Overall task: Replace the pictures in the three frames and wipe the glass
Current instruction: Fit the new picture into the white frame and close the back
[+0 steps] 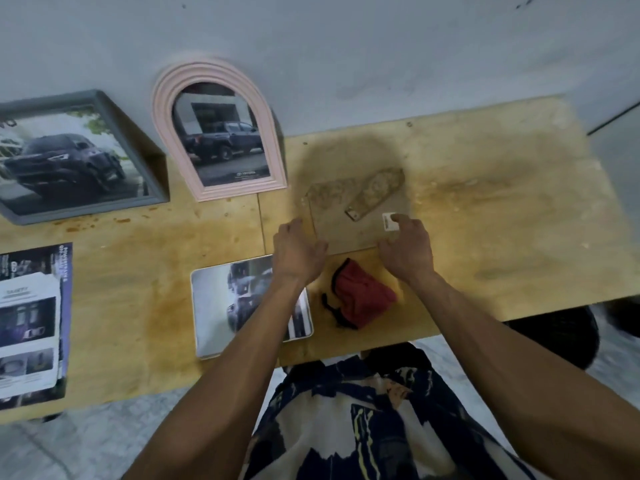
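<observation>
Stained plywood table [485,209] set against a pale wall [381,46]. Grey frame [79,154] and pink arched frame [218,129] lean at the far edge, both showing truck pictures. A brown frame back [349,223], face down, lies mid-table near the front edge, stand uppermost. Left hand [298,247] rests on its left edge, fingers loosely spread; right hand [407,247] touches its right side, fingers relaxed. Red cloth [360,296] lies just beside.

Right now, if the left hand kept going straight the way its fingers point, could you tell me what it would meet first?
The left hand points away from the person, toward the wall. It would likely first meet the face-down frame back, near its left edge; its fingertips already look on or just above it, though depth is unclear.
</observation>
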The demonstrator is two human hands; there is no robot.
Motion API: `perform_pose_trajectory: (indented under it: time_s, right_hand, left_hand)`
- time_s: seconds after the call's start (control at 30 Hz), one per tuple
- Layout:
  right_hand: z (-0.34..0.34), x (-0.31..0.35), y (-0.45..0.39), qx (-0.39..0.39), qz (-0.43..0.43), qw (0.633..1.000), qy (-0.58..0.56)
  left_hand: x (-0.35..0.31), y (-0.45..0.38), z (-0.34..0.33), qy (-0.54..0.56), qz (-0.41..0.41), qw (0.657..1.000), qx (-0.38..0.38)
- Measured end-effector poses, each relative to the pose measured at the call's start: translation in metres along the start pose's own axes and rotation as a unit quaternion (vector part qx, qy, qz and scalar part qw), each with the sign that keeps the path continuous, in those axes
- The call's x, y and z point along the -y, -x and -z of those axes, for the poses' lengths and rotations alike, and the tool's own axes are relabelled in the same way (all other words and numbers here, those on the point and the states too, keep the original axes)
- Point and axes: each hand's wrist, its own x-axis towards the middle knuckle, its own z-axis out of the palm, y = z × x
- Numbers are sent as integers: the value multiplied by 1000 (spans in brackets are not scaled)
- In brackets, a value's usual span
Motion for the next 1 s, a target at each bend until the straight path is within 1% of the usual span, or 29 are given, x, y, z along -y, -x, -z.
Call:
perform_pose_trajectory:
  time_s: [0.13, 0.23, 0.3, 0.37, 0.47, 0.6, 0.67, 0.73, 0.8, 0.87, 1.0]
  right_hand:
    - [17, -8, -44, -3, -19, 1000, 4]
    - [24, -8, -72, 29, -5, 999, 41]
    - [19, -13, -91, 46, -7, 997, 58]
    - [17, -14, -102, 44, -21, 997, 57]
    - [24, -6, -101, 43, -52, 998, 21]
    - [25, -1, -107, 39, -106, 991, -76]
    - [26, 2, -111, 32, -133, 983, -122]
    - [30, 4, -110, 37, -149, 975, -158]
    - [33, 7, -105, 42, -144, 974, -169]
    - [32, 10, -96, 46, -134, 972, -185]
    - [26, 26, -66, 28, -121, 964, -236]
  left_hand:
    - [-24, -22, -14, -14, 37, 999, 10]
    - [-41, -35, -23, -37, 80, 996, 27]
    - [-51, -41, -27, -26, 110, 993, 24]
    - [-58, -46, -30, -8, 128, 992, 14]
    - [-68, -52, -33, 5, 158, 987, -13]
    - [-80, -56, -27, 70, 218, 973, -36]
    - [-79, -57, -24, 101, 225, 968, -49]
    - [-69, -57, -23, 127, 242, 960, -60]
    - [-65, -54, -19, 159, 256, 951, -70]
    - [-64, -48, -10, 186, 245, 949, -67]
    - [-41, -30, 9, 189, 215, 955, -74]
